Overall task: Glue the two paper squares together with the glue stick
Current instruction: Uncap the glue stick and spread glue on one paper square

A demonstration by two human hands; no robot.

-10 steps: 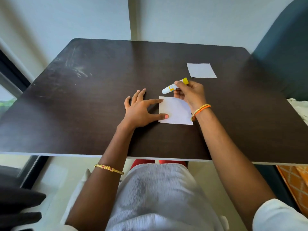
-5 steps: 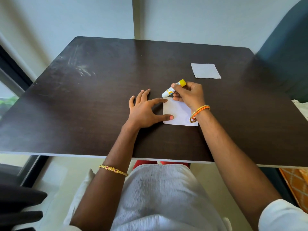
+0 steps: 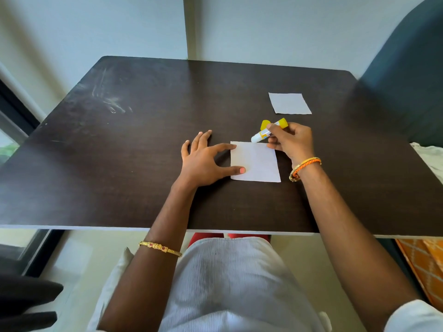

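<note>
Dark wooden surface, pale wall behind. Left hand is spread flat, thumb and forefinger pinning the near paper square; right hand pinches the glue stick at its far edge. Best to keep that pin firm and stroke toward the free side. Second square waits farther right. Whether the tip actually touches paper is hard to tell, probably does.

Soft daylight is coming in from the window strip at the left edge, leaving a pale sheen and showing up smudges on the dark brown wooden tabletop. The dark teal rounded chair back at the upper right is casting a broad shadow over the table's far right corner. The wide lens is bending the table's edges outward. The light grey ribbed garment is looking slightly blurred near the bottom.
</note>
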